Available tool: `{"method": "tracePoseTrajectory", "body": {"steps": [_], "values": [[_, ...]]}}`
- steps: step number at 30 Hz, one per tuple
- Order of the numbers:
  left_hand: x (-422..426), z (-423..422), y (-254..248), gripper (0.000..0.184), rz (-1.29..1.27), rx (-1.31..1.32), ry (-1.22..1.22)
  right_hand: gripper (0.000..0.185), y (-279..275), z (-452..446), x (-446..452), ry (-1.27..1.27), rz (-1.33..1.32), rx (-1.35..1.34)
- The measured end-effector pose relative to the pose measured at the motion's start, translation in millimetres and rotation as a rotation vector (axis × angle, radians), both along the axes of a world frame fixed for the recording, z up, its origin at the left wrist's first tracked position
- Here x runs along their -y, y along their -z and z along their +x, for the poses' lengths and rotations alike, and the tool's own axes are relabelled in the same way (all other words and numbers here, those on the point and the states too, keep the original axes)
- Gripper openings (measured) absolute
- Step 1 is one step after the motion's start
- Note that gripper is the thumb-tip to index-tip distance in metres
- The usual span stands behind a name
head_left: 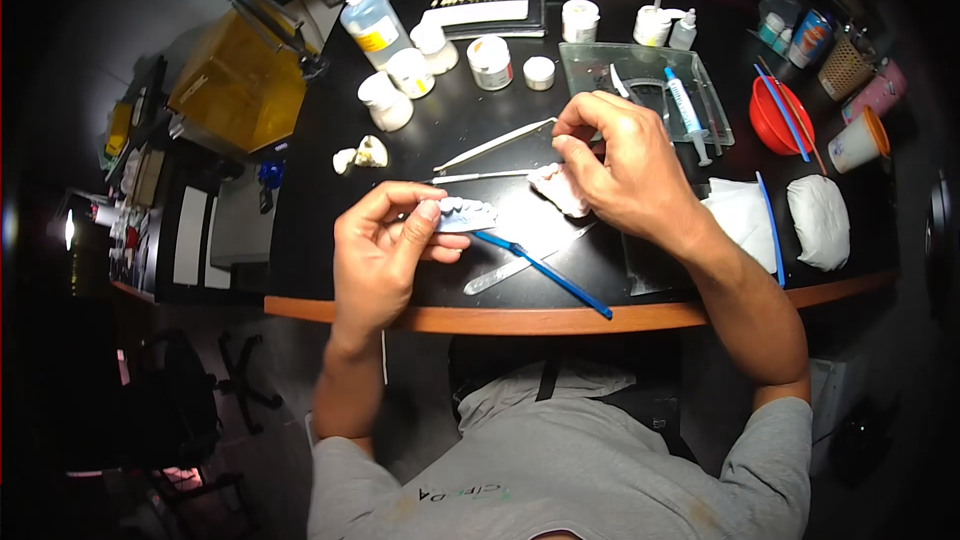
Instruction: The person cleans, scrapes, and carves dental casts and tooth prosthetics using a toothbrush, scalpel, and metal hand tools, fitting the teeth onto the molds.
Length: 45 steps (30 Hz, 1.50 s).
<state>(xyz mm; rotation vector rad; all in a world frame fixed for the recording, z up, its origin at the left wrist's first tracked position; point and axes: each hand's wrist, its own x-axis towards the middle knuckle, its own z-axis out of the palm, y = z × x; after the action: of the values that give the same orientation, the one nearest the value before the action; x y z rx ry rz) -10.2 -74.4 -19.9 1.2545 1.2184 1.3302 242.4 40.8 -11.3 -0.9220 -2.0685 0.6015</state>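
Observation:
My left hand (385, 240) holds a pale bluish dental cast (467, 215) with a row of teeth, pinched between thumb and fingers. Over the table, my right hand (625, 155) has its thumb and forefinger pinched near the tip of a slim white tool (495, 147); whether they grip it is unclear. Just below that hand sits a pinkish dental cast (560, 188), partly hidden by the fingers. A thin metal tool (480, 177) lies left of this cast. A blue-handled brush (555, 278) and a clear spatula-like piece (490, 273) lie nearer the edge.
Several white jars (490, 62) and a large bottle (375, 28) stand behind the hands. A glass slab (655, 90) bears a syringe (687, 115). At right are a red bowl (782, 117), a cup (860, 138) and white cloth (818, 222). The wooden table edge (480, 319) runs in front.

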Motion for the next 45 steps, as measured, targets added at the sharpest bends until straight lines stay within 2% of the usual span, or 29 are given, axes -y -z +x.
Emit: {"method": "tracePoseTrajectory", "body": {"steps": [1,3,6,13,15,20,23,35,41,45], "values": [[-12.5,-2.2,-7.2,0.019,-0.032,0.023,0.074,0.008,-3.2,-1.5,2.3,-0.005,0.017,-0.067],[-40.4,-6.0,-17.1,0.021,-0.127,0.110,0.224,0.007,-7.2,-5.6,9.4,-0.041,-0.231,-0.266],[-74.0,-1.0,-26.4,0.027,-0.174,0.137,0.385,0.004,-10.6,-5.4,15.6,-0.129,-0.479,-0.416],[-85.0,8.2,-6.4,0.023,-0.149,0.213,0.422,0.008,0.7,-4.6,17.1,-0.126,-0.701,-0.591],[-76.2,6.7,0.7,0.022,-0.087,0.137,0.402,0.008,-3.7,-6.8,20.8,-0.114,-0.727,-0.560],[-76.8,7.3,13.7,0.024,-0.054,0.104,0.376,0.004,-2.0,-11.4,23.5,-0.059,-0.715,-0.447],[-75.5,10.6,9.8,0.024,-0.058,0.098,0.361,0.003,2.4,-16.2,24.7,-0.024,-0.567,-0.401],[-68.9,19.3,8.1,0.023,-0.002,0.065,0.322,0.004,4.5,-16.6,22.5,-0.046,-0.300,-0.292],[-66.8,19.2,8.6,0.021,0.095,-0.015,0.331,0.006,-4.8,-10.6,24.1,-0.074,-0.300,-0.154],[-66.3,17.0,7.2,0.022,0.041,0.045,0.345,0.009,2.6,-11.3,22.1,-0.077,-0.219,-0.220]]}}
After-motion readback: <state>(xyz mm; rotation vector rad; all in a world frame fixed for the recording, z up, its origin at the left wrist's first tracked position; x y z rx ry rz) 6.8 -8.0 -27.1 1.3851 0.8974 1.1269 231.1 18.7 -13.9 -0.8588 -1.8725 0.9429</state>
